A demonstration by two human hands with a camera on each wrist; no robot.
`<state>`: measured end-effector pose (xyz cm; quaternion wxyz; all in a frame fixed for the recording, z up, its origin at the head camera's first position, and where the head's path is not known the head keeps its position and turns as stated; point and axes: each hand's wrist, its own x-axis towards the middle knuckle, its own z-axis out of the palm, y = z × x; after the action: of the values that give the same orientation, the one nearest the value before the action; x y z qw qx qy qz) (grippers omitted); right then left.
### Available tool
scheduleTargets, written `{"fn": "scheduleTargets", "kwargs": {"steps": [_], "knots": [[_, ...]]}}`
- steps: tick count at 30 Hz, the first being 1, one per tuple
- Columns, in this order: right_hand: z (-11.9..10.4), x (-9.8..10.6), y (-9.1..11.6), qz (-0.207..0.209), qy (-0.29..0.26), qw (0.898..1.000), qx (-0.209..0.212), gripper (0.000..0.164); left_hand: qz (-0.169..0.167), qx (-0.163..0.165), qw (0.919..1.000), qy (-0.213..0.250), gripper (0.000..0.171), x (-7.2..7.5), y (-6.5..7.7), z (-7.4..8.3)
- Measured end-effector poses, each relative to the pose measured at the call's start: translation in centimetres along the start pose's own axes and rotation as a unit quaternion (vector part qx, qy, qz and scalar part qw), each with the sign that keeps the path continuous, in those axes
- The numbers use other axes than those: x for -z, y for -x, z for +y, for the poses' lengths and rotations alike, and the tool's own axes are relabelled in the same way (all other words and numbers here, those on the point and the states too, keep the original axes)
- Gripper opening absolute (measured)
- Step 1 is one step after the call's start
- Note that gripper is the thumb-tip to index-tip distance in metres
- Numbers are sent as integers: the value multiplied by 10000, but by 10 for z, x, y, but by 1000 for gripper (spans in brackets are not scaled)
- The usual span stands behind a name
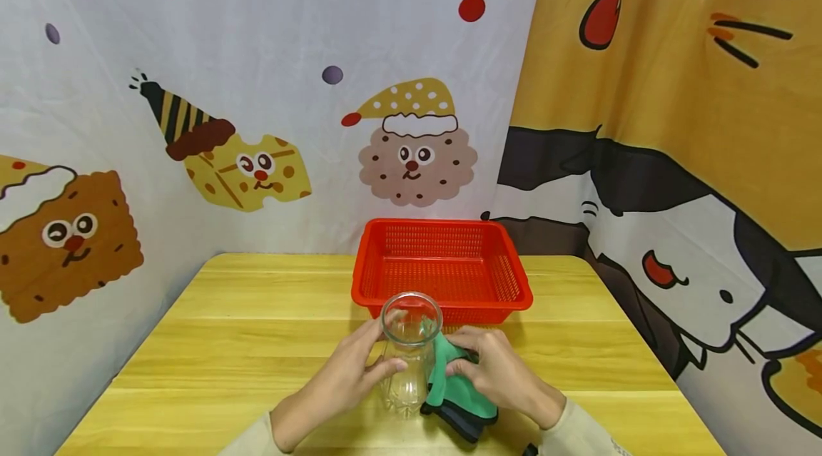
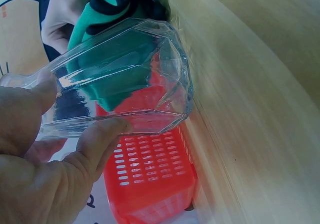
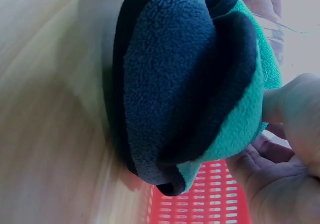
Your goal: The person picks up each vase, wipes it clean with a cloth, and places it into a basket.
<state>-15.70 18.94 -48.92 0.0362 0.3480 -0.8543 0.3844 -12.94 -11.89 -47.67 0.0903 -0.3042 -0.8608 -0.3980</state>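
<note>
Perhaps touching, left-held glass jar (image 1: 411,383), right-held cloth (image 1: 462,393)

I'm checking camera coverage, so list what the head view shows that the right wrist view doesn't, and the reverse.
Head view only: the clear jar from rim to base, the red basket across its full width, and the cheese drawing.
Right wrist view only: on the cloth, the fuzzy pile of its blue-gray side, up close.
Both: the right hand holding the cloth, the wooden table, and at least part of the left hand, jar and basket.
</note>
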Motion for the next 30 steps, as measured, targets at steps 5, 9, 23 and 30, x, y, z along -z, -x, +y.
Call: {"fn": "scheduleTargets", "kwargs": {"steps": [5, 9, 23, 30], "knots": [[0, 1, -1, 129, -6, 9999, 113, 45, 6, 13, 10000, 20, 70, 0, 0, 0], [-2, 3, -2, 218, -61, 9995, 242, 44, 17, 25, 10000, -17, 69, 0, 0, 1], [-12, 10, -9, 530, 6, 9975, 478, 37, 43, -11, 10000, -76, 66, 2, 0, 3], [-18, 12, -12, 699, -81, 9963, 490, 38, 37, -19, 10000, -48, 66, 1, 1, 1]]}}
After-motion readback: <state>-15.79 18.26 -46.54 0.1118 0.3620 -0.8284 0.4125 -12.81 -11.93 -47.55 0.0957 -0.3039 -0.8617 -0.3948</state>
